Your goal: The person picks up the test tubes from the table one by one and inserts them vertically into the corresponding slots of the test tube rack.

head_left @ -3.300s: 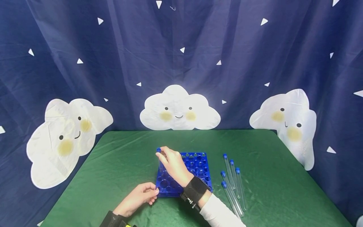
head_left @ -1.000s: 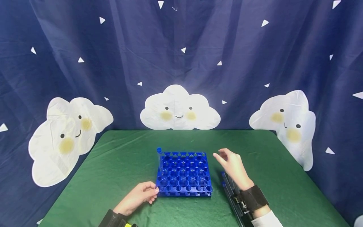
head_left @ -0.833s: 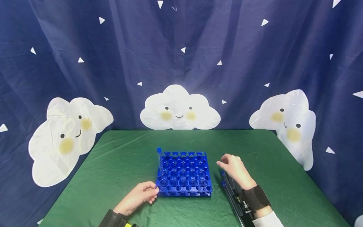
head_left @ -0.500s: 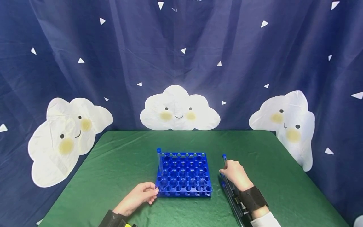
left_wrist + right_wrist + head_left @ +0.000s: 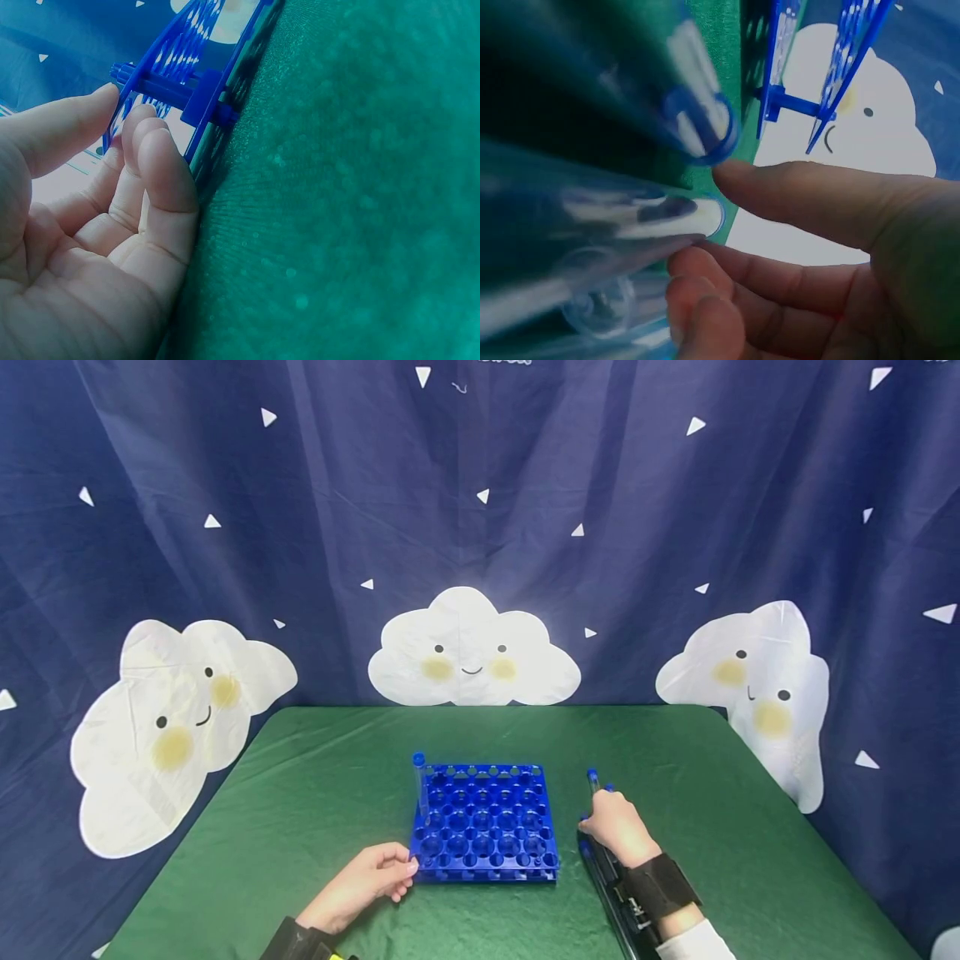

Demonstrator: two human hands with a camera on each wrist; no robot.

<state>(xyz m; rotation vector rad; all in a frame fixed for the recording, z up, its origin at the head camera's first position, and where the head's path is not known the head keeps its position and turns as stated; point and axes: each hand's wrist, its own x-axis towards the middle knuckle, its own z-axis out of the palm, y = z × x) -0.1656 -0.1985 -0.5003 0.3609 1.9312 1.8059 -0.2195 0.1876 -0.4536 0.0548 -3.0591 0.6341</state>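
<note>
A blue test tube rack (image 5: 495,866) stands on the table. Its near left corner is pinched by my left hand (image 5: 366,881), thumb on the upper plate (image 5: 124,112) in the left wrist view. One clear test tube (image 5: 422,787) with a blue cap stands upright in the rack's left column. Right of the rack, my right hand (image 5: 621,831) reaches down over several loose capped test tubes (image 5: 611,902), partly hidden beneath it. In the right wrist view its thumb is right at one tube's blue end (image 5: 705,142), the fingertips beside another tube (image 5: 645,221), thumb and fingers apart.
The table has a green cloth (image 5: 315,793). Behind it hangs a dark blue curtain (image 5: 465,485) with white cloud prints. Past my right hand a tube's blue cap (image 5: 592,774) sticks out, a second one close by.
My right hand has left the tube that now stands in the rack, moved right and lowered onto the loose tubes, then drawn slightly nearer. My left hand keeps its grip on the rack corner.
</note>
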